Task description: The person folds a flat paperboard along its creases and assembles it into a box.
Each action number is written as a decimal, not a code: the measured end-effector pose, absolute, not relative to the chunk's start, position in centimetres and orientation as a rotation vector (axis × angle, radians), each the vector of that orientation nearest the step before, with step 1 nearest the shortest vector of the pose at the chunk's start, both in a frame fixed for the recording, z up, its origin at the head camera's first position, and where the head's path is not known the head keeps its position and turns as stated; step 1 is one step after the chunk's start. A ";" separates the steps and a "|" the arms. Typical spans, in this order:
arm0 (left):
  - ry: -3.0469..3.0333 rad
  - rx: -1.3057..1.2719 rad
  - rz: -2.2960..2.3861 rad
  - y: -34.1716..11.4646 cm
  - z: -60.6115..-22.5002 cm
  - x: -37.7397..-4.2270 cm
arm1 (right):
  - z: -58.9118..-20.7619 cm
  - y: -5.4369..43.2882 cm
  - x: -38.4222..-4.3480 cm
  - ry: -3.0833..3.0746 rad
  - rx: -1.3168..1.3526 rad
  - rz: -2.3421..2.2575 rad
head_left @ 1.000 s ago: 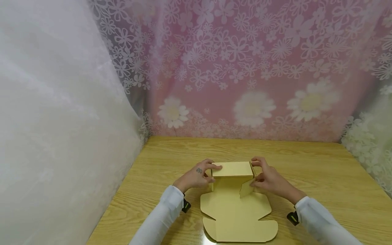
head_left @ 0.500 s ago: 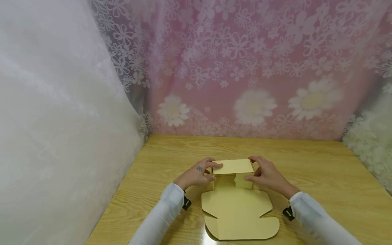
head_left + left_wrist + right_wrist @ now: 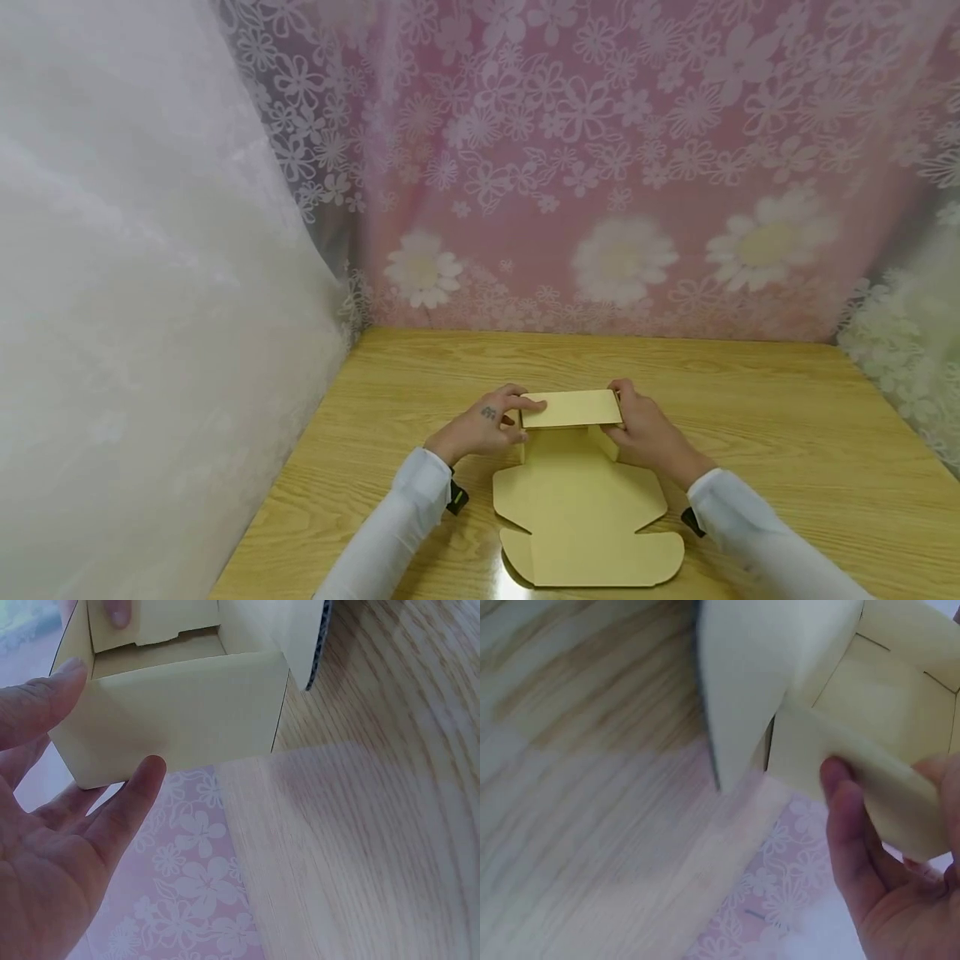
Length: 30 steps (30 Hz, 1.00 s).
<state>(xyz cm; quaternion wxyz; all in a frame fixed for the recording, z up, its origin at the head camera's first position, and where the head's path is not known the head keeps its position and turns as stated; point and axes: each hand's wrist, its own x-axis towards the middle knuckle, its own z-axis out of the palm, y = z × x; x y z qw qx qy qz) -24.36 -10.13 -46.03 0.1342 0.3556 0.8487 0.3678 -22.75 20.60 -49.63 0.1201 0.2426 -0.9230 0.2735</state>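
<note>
A pale yellow cardboard box (image 3: pixel 573 410), partly folded, stands on the table with its back part raised and a long flap (image 3: pixel 592 521) spread flat toward the person. My left hand (image 3: pixel 480 427) grips the box's left end, one finger lying over the top panel. In the left wrist view, the thumb and fingers of the left hand (image 3: pixel 64 847) press around the end wall (image 3: pixel 180 712). At the opposite end, my right hand (image 3: pixel 651 432) holds the right wall. The right wrist view has the right hand (image 3: pixel 892 877) pinching the folded-in side wall (image 3: pixel 802 742) between thumb and fingers.
The wood-grain table (image 3: pixel 420 367) reaches back to a pink flowered curtain (image 3: pixel 525 208). White sheer cloth (image 3: pixel 150 292) hangs at the left. Rounded side tabs (image 3: pixel 660 557) stick out from the near end of the flap.
The right hand has folded the right-hand flap inward into the box and closed its fingers around that end. The left hand has stayed in about the same place.
</note>
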 end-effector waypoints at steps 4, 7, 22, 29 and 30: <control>2.467 1.025 1.063 -10.1 -46.0 -24.2 | -49.4 19.9 -22.7 -2.748 0.607 0.806; 2.469 1.018 1.059 -10.1 -46.1 -24.1 | -49.3 19.4 -22.5 -2.790 0.517 0.822; 2.472 1.001 1.055 -10.0 -45.9 -24.0 | -49.6 18.7 -22.1 -2.784 0.464 0.721; 2.481 0.991 1.062 -10.1 -45.8 -24.0 | -49.5 18.5 -22.5 -2.732 0.447 0.689; 2.479 0.996 1.061 -10.1 -45.9 -24.0 | -49.5 18.5 -22.5 -2.730 0.447 0.683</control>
